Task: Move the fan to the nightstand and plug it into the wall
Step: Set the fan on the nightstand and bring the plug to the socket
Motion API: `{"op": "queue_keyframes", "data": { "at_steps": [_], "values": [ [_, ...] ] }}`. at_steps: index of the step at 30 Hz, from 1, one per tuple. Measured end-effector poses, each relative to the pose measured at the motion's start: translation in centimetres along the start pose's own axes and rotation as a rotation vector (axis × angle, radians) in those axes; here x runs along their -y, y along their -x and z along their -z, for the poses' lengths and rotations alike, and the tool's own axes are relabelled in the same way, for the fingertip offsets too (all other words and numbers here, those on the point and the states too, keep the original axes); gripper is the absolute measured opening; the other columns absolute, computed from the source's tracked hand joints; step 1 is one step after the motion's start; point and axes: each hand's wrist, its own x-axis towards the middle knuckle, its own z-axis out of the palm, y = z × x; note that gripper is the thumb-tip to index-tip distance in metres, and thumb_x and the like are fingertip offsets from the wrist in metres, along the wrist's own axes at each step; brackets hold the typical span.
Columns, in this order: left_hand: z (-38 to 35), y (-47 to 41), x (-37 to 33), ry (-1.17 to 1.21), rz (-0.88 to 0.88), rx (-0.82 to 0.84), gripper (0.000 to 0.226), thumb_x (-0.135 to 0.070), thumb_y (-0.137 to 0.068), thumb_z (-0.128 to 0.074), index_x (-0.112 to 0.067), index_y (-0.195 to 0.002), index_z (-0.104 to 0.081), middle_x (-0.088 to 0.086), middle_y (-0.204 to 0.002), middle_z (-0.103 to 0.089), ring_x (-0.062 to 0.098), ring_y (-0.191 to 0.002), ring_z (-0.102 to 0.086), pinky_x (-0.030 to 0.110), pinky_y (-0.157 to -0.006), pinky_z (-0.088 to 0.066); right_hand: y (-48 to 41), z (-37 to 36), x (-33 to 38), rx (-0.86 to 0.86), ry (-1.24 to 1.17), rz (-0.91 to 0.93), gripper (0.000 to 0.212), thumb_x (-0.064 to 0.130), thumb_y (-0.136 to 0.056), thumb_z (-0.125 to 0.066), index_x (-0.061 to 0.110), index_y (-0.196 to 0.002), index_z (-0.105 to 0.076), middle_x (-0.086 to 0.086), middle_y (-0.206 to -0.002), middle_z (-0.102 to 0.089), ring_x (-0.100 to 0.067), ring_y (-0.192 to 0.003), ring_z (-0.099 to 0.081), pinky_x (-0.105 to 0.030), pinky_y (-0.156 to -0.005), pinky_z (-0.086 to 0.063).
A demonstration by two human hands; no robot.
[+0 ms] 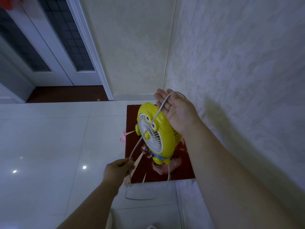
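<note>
Your yellow cartoon-faced plastic fan [155,131] stands on the dark red floor mat [181,162]. Your left hand [118,169] pinches its thin grey cord [134,148], which drapes over your flat right hand [176,111] (no nightstand visible). Moving and plugging remain.

A dark red mat [131,118] lies at centre on the glossy white tiled floor [49,138]. A white glazed door [54,52] fills the upper left, and a textured wall [239,55] the right.

One round yellow plastic fan [156,129], one grey cord [143,136] across its front, one dark red rectangular mat [181,162] under it, one pink scrap [123,138] to its left, two hands, left hand [118,167] below it, right hand [175,111] above it, two dark glass door panels [66,33] beyond it.
</note>
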Motion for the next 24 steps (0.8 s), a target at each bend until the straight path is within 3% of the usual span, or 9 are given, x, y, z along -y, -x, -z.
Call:
{"op": "queue_keyframes", "data": {
  "at_steps": [3,6,9,11,14,18,22,24],
  "values": [
    [1.4,-0.5,-0.4,0.084,0.001,-0.09,0.014,0.003,-0.081,-0.062,0.001,-0.094,-0.066,0.005,-0.064,-0.071,0.018,-0.062,-0.067,0.021,-0.061,-0.058,0.2,-0.1,-0.2,0.023,-0.061,0.022,0.012,0.016,-0.098,-0.034,0.015,-0.09,-0.042,-0.012,-0.094,-0.071,-0.023,-0.089,-0.069,-0.037,-0.093,-0.048],
    [3.0,-1.2,-0.9,0.183,0.023,-0.17,0.021,0.0,-0.083,-0.061,0.005,-0.103,-0.063,0.013,-0.084,-0.067,0.026,-0.081,-0.066,0.036,-0.082,-0.055,0.3,0.7,-0.3,0.015,-0.094,0.031,0.017,0.022,-0.097,-0.036,0.012,-0.094,-0.05,-0.008,-0.085,-0.076,-0.021,-0.084,-0.072,-0.035,-0.084,-0.055],
    [4.5,-1.8,-0.9,0.267,0.052,-0.259,0.025,-0.001,-0.083,-0.061,0.005,-0.107,-0.061,0.014,-0.088,-0.066,0.028,-0.087,-0.066,0.039,-0.088,-0.051,0.6,1.5,0.0,-0.037,-0.139,0.071,0.02,0.021,-0.095,-0.041,0.005,-0.092,-0.054,-0.008,-0.081,-0.076,-0.02,-0.081,-0.073,-0.032,-0.078,-0.058],
    [5.4,-2.0,-0.7,0.35,0.066,-0.317,0.026,-0.001,-0.084,-0.06,0.007,-0.108,-0.059,0.014,-0.086,-0.065,0.024,-0.082,-0.066,0.035,-0.082,-0.054,1.0,1.8,0.2,-0.069,-0.163,0.095,0.019,0.021,-0.094,-0.044,0.007,-0.087,-0.054,-0.009,-0.078,-0.076,-0.021,-0.079,-0.073,-0.032,-0.074,-0.06],
    [6.4,-2.0,-0.6,0.483,0.067,-0.348,0.021,0.0,-0.087,-0.056,0.005,-0.107,-0.057,0.013,-0.082,-0.062,0.02,-0.076,-0.063,0.026,-0.063,-0.06,1.5,2.2,0.2,-0.078,-0.128,0.084,0.013,0.021,-0.095,-0.043,0.012,-0.095,-0.053,-0.009,-0.074,-0.075,-0.021,-0.073,-0.073,-0.031,-0.066,-0.06],
    [7.1,-2.2,-0.4,0.588,0.068,-0.337,0.027,-0.001,-0.089,-0.051,0.006,-0.116,-0.053,0.018,-0.096,-0.062,0.02,-0.078,-0.063,0.034,-0.075,-0.058,2.2,2.3,-0.6,-0.033,-0.053,0.02,0.018,0.003,-0.094,-0.039,0.004,-0.105,-0.054,-0.01,-0.086,-0.072,-0.022,-0.077,-0.072,-0.029,-0.068,-0.059],
    [7.6,-2.2,0.1,0.636,0.056,-0.318,0.015,-0.002,-0.09,-0.051,0.003,-0.104,-0.054,0.014,-0.086,-0.061,0.02,-0.077,-0.066,0.023,-0.053,-0.059,3.0,2.5,-1.9,0.018,0.103,-0.042,0.04,-0.003,-0.092,-0.041,0.01,-0.13,-0.039,-0.011,-0.095,-0.07,-0.021,-0.078,-0.072,-0.025,-0.067,-0.057],
    [7.8,-2.2,0.4,0.63,0.058,-0.281,0.008,-0.001,-0.09,-0.051,0.003,-0.094,-0.056,0.014,-0.087,-0.061,0.017,-0.068,-0.07,0.023,-0.053,-0.059,3.3,2.7,-2.5,0.05,0.215,-0.063,0.051,-0.001,-0.092,-0.041,0.019,-0.138,-0.03,-0.011,-0.1,-0.068,-0.019,-0.079,-0.072,-0.023,-0.067,-0.056]
  ]
}}
